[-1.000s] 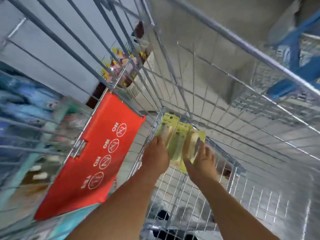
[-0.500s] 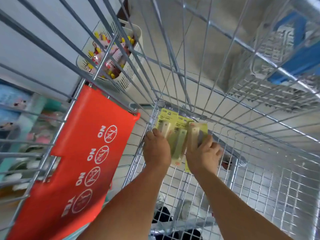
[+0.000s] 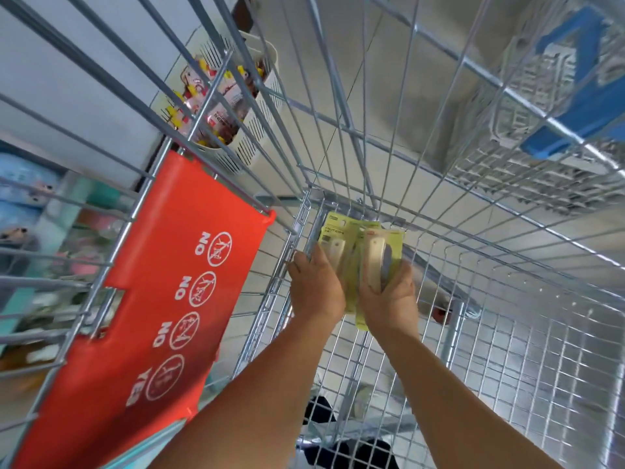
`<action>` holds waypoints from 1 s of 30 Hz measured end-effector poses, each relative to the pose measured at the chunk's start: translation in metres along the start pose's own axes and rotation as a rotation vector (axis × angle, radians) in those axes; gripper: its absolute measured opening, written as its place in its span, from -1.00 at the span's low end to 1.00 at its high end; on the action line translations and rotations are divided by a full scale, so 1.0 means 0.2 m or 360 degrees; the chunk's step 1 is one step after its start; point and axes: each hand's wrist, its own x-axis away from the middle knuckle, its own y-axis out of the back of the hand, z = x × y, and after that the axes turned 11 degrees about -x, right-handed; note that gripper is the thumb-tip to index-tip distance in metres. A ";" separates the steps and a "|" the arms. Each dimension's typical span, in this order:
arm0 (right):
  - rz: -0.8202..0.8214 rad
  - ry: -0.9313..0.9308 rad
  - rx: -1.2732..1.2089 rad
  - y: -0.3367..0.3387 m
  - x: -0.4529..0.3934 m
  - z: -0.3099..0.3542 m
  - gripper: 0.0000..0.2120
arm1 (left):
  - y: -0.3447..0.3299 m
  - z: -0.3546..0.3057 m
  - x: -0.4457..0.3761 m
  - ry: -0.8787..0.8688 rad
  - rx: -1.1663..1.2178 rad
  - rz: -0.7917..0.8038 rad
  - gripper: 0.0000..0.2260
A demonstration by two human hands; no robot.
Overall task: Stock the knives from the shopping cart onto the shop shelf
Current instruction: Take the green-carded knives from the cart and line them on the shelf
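**Both hands on the knife packs, deep in the cart — grip tips**

Right hand (image 3: 389, 296) is wrapped around the front fruit knife pack (image 3: 378, 255), thumb and fingers curled on the blister with the pale handle. Left hand (image 3: 314, 289) is curled around the other fruit knife pack (image 3: 333, 240), just behind and to the left, the two yellow-green cards overlapping. So both hands are clamped on packs, down at the far bottom corner of the wire shopping cart (image 3: 473, 252). Looks to me like the pick-up step: packs gathered, not yet lifted out.

How I'd do it from here:

- Square the two cards into one stack before lifting. Fanned like this, a corner could catch the mesh on the way up.
- Hold by the cardboard edges plus the blister, not the blister alone, since thin plastic can pop off the card.
- Lift straight up through the middle of the basket, away from the side wires and the red child-seat flap (image 3: 159, 299) on the left.
- Keep the hang-hole ends up, so they're ready for a peg if the shelf uses pegs. Can't tell, the shelf spot isn't in view.

Outside the cart, a white slotted basket (image 3: 260, 130) of small packets sits on the floor beyond the left wall, and a blue-framed cart (image 3: 575, 113) stands off to the right.
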 end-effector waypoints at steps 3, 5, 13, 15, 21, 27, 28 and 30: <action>0.0064 0.0052 0.0124 -0.03 -0.01 0.00 -0.39 | -0.01 0.00 -0.01 0.0105 0.0120 -0.0009 -0.49; 0.0090 0.0064 0.0178 -0.05 -0.01 0.01 -0.45 | -0.01 0.01 -0.01 0.0153 0.0160 0.0027 -0.52; 0.0034 -0.0080 0.0124 -0.07 -0.03 0.06 -0.39 | -0.03 0.05 0.01 0.0260 0.0509 -0.0003 -0.68; 0.0014 -0.0157 0.0067 -0.07 -0.03 0.07 -0.41 | -0.03 0.04 0.02 0.0237 0.0539 -0.0089 -0.63; 0.0118 -0.0236 0.0180 -0.06 0.00 0.08 -0.60 | 0.00 0.05 0.10 0.0174 0.0659 -0.0026 -0.71; 0.0165 -0.0095 0.0039 0.03 0.12 0.11 -0.73 | 0.15 0.02 0.25 0.0196 0.0676 0.0063 -0.89; 0.0186 -0.0041 0.0034 0.07 0.15 0.13 -0.73 | 0.18 0.02 0.29 0.0210 0.0685 0.0038 -0.88; 0.0220 0.0080 0.0022 0.14 0.24 0.18 -0.75 | 0.26 0.02 0.37 0.0243 0.0735 -0.0062 -0.85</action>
